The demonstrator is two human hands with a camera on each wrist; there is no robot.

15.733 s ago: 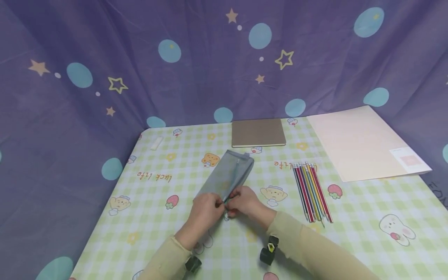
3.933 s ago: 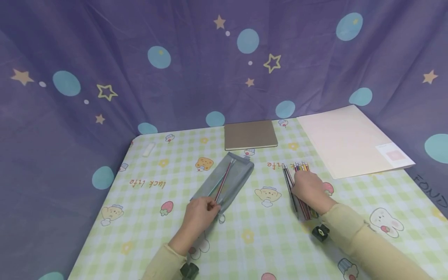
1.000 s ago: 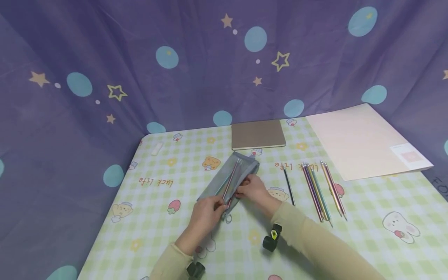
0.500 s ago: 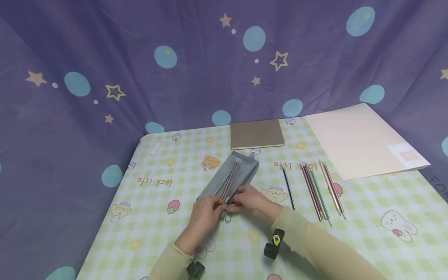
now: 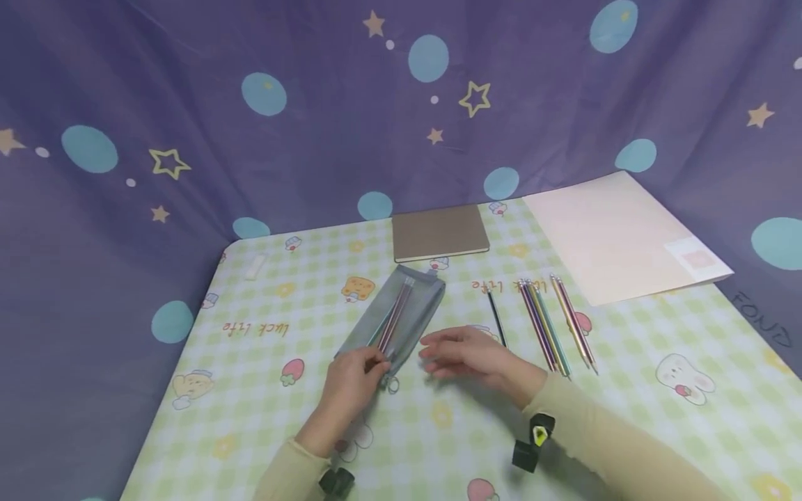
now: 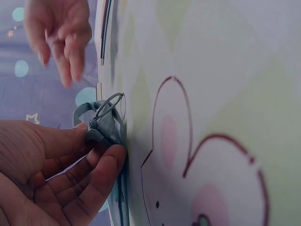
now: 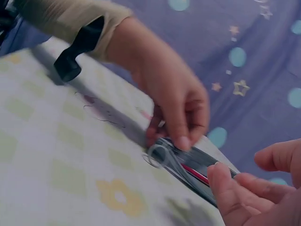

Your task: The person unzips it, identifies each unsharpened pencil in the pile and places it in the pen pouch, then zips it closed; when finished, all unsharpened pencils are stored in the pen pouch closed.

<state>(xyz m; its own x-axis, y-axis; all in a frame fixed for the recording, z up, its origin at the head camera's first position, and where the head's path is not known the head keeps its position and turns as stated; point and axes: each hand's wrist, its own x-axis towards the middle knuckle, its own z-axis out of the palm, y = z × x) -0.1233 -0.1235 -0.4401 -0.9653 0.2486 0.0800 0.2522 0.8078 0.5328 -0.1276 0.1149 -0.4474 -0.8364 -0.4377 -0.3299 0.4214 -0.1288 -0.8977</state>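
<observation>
A grey see-through mesh pencil case (image 5: 421, 296) lies slanted on the table, with several pencils (image 5: 395, 319) inside, reddish ones and a teal one. My left hand (image 5: 351, 381) pinches its near end, close to the cord loop (image 6: 109, 104) seen in the left wrist view. To the right of the case hovers my right hand (image 5: 470, 353), fingers extended and apart, holding nothing. Loose pencils lie further right: a dark one (image 5: 495, 311) alone, a bunch of several (image 5: 544, 330), and a small group (image 5: 575, 323). My right hand partly covers the dark pencil's near end.
A brown notebook (image 5: 440, 233) lies at the back edge. Back right is a large cream sheet or folder (image 5: 617, 236) with a white label. A small white block (image 5: 255, 266) sits at the back left. A purple curtain (image 5: 338, 125) hangs behind the table.
Since the earliest frame, reddish pencils have joined the teal one in the case, and the loose bunch has shrunk and split. Just now my right hand left the case's opening, moving right.
</observation>
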